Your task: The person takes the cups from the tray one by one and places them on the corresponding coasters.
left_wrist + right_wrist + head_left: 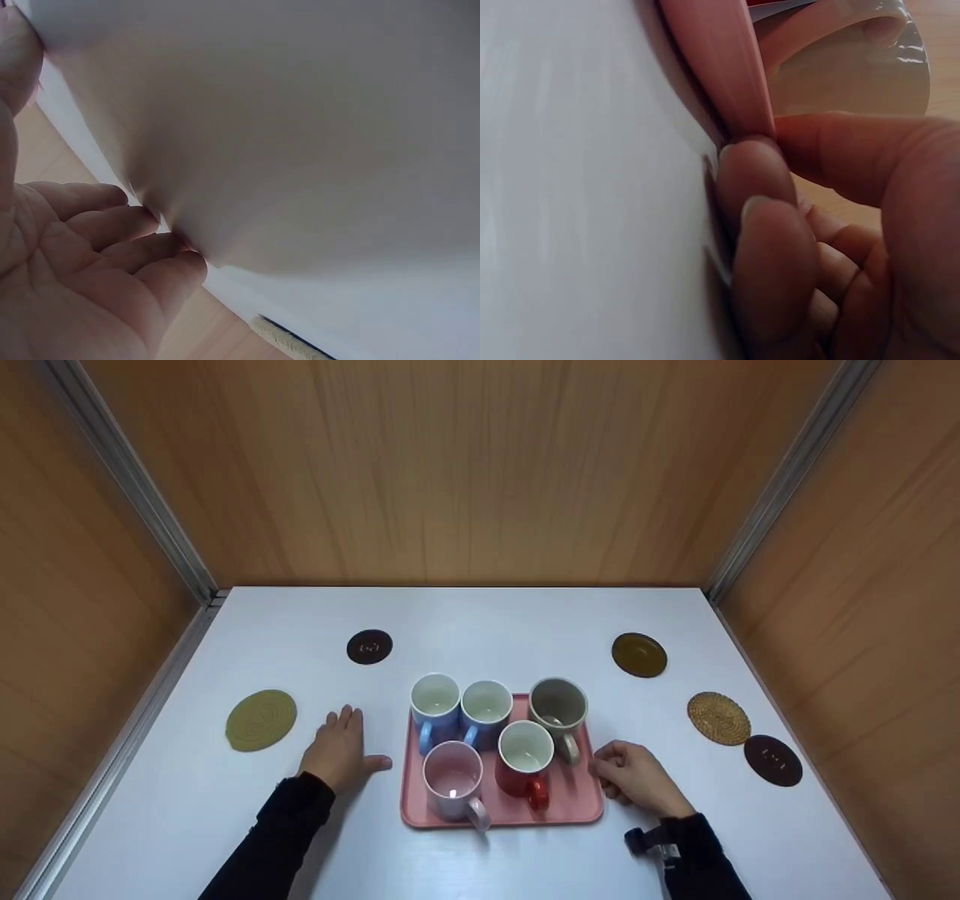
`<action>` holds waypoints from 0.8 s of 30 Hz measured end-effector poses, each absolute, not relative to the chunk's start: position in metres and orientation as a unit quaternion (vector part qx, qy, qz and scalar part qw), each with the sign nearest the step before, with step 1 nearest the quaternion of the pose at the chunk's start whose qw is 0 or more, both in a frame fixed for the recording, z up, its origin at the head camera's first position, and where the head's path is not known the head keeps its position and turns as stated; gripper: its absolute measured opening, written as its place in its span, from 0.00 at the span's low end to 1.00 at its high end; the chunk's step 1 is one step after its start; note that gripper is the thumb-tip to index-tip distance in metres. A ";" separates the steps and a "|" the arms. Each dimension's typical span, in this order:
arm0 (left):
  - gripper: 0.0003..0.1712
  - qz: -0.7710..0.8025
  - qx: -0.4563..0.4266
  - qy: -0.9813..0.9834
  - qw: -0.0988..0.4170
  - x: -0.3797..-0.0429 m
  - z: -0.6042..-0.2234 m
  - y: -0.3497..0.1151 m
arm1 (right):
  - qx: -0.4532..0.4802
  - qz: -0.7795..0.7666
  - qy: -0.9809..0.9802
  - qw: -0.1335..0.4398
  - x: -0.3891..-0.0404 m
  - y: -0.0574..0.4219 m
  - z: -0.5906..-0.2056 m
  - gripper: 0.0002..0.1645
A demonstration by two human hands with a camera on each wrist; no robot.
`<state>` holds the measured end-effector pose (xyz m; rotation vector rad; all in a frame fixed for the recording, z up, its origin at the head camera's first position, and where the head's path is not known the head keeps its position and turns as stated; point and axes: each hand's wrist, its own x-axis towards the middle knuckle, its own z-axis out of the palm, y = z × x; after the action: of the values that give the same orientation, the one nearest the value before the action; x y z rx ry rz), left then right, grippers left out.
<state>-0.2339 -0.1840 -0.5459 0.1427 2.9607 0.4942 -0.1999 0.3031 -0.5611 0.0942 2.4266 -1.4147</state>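
Observation:
A pink tray on the table carries several mugs. At its back left stand two light-blue mugs side by side. Behind right is a grey mug, a red mug sits in front of that, and a pink mug occupies the front left corner. My right hand pinches the tray's right rim, thumb and fingertips on either side of it. Left of the tray, my left hand touches the tabletop with its fingertips, fingers extended and thumb spread toward the tray.
Coasters lie around the tray: a green one at left, a dark one behind it, an olive one at back right, a woven one and a dark brown one at right. Wooden panels enclose the white table.

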 end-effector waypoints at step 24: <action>0.59 0.130 0.072 0.986 0.074 -0.240 -0.546 -0.184 | 0.025 -0.510 0.846 0.155 -0.199 0.304 -0.561 0.18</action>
<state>-0.2405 -0.1839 -0.5457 0.2173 2.9590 0.3903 -0.1988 0.3036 -0.5614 0.0708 2.4225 -1.4605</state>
